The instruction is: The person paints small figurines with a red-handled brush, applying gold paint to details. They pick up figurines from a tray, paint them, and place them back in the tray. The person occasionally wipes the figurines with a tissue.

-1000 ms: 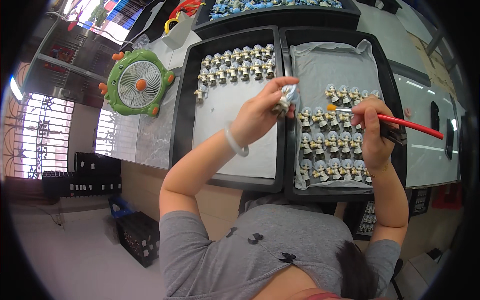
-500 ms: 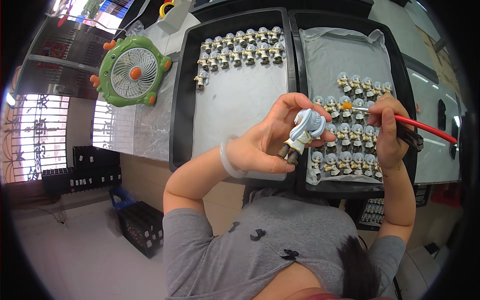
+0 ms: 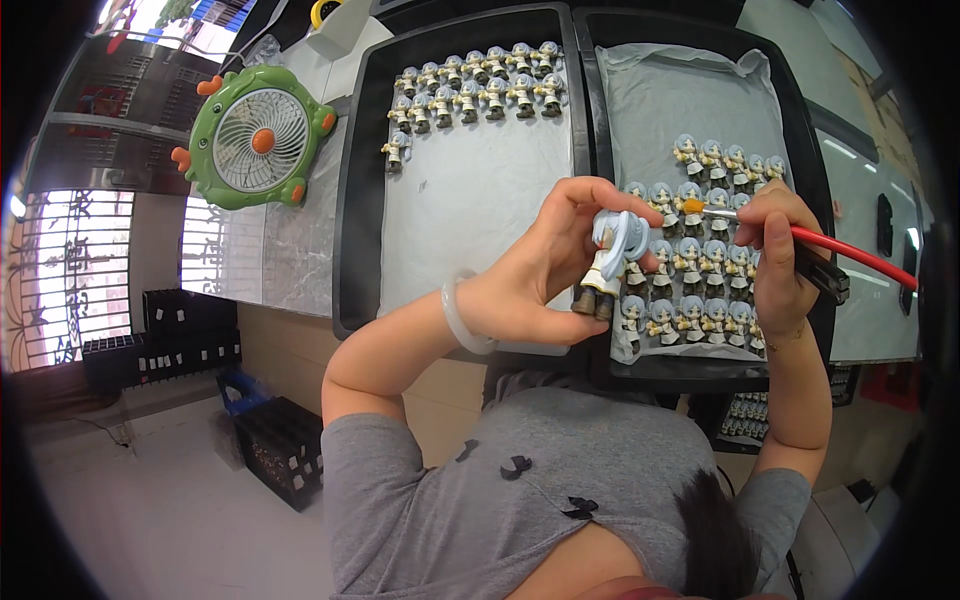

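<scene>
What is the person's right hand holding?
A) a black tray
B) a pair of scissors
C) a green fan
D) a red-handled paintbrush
D. The right hand grips a thin paintbrush with a red handle, its orange-tipped end pointing at the little figure that the left hand holds up over the trays.

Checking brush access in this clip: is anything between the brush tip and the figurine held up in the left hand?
Nothing visible. The orange-tipped paintbrush in the right hand points across open air at the figurine pinched in the left hand, above the right tray.
</scene>
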`<state>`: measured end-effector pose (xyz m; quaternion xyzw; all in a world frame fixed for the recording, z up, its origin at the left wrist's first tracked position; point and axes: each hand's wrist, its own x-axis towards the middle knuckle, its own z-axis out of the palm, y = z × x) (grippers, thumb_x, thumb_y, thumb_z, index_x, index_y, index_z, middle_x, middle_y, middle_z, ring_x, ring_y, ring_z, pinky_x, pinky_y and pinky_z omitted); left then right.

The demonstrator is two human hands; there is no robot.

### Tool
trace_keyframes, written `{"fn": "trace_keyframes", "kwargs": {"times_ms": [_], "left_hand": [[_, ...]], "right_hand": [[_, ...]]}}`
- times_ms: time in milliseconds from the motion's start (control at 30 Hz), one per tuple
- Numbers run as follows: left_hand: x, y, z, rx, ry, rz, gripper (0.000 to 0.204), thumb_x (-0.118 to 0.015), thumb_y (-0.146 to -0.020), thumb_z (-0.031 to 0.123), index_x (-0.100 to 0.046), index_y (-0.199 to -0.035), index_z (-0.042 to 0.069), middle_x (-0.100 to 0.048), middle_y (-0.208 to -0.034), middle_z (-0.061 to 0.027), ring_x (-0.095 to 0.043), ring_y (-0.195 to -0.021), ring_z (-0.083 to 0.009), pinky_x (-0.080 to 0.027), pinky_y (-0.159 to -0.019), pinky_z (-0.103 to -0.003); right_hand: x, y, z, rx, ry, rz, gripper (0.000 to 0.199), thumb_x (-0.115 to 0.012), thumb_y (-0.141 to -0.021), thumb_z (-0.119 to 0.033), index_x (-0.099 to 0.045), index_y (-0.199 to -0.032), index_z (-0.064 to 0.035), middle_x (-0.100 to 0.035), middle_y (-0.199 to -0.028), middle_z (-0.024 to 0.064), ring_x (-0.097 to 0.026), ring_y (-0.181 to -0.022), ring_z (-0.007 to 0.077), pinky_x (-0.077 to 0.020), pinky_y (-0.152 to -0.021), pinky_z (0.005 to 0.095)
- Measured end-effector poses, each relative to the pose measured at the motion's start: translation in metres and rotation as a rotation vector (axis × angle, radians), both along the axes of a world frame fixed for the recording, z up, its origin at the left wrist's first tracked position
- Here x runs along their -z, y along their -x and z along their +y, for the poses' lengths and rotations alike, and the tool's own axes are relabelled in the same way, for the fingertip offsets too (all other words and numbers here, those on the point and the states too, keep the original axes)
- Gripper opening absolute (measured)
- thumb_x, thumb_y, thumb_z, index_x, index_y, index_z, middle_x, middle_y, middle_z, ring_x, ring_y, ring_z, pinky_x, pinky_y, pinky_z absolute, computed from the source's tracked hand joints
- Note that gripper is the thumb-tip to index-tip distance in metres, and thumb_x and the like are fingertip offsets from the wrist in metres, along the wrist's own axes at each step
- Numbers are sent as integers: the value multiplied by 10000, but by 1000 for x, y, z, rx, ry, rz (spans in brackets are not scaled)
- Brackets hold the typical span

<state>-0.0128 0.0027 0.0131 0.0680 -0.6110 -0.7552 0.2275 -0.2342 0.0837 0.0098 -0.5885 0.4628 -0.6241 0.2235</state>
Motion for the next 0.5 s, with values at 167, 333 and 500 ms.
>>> {"fn": "trace_keyframes", "kwargs": {"times_ms": [167,333,500], "left_hand": [[7,-2,-1,-91,414,-104,702,-588,-570,-60,-267,-1178,82,-372,-1178,-158,-401,-1089,-235,-358,-867,-328],[9,1,-2,-178,617,-84,688,-609,-548,-47,-315,-1162,56,-386,-1157,-140,-379,-1104,-251,-314,-914,-343],[5,2,-4,-222,744,-108,663,-624,-543,-13,-367,-1153,32,-399,-1122,-141,-392,-1080,-270,-325,-901,-336]], "right_hand": [[0,0,0,2,-2,-8,232,-466,-868,-171,-574,-782,16,-517,-676,57,-475,-566,95,-349,-543,215],[0,0,0,-7,0,2,234,-466,-868,-173,-575,-784,17,-511,-671,56,-473,-572,95,-349,-547,215],[0,-1,1,-13,-6,-11,235,-464,-869,-170,-576,-785,19,-508,-670,56,-472,-577,96,-349,-552,217]]}}
